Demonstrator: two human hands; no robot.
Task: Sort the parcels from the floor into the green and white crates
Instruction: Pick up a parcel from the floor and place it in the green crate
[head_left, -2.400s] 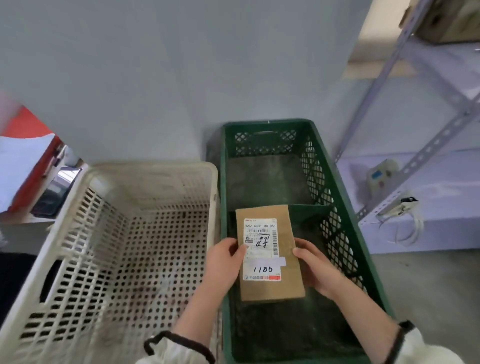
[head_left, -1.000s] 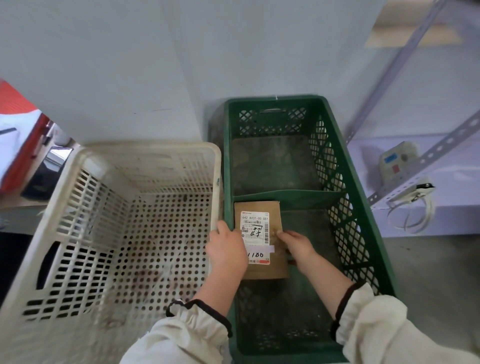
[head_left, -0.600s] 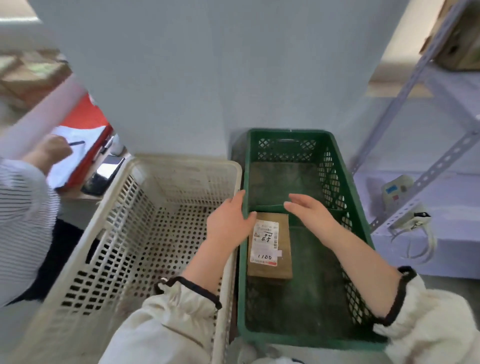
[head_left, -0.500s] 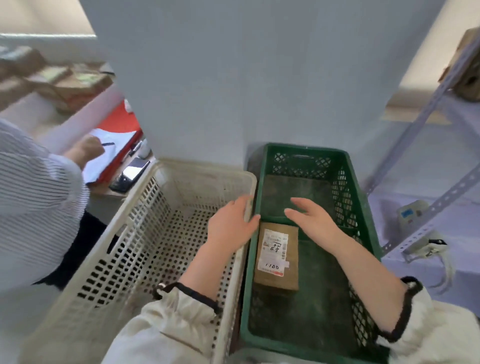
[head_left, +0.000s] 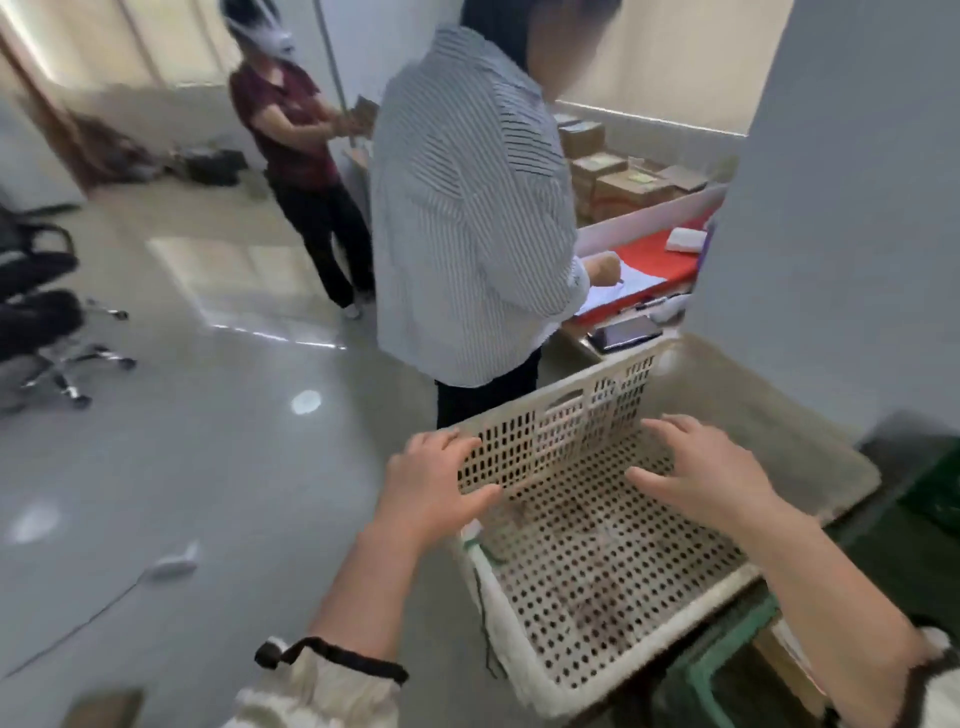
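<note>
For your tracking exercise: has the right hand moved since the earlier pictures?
Yes. The right hand has moved left, off the green crate, and now hovers open over the white crate.

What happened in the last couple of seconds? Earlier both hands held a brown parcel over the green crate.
Both hands set the brown parcel down in the green crate and let go. The view then swung left: the left hand and right hand now hover open and empty at the white crate, the parcel out of sight. The white crate still holds no parcel.
</note>
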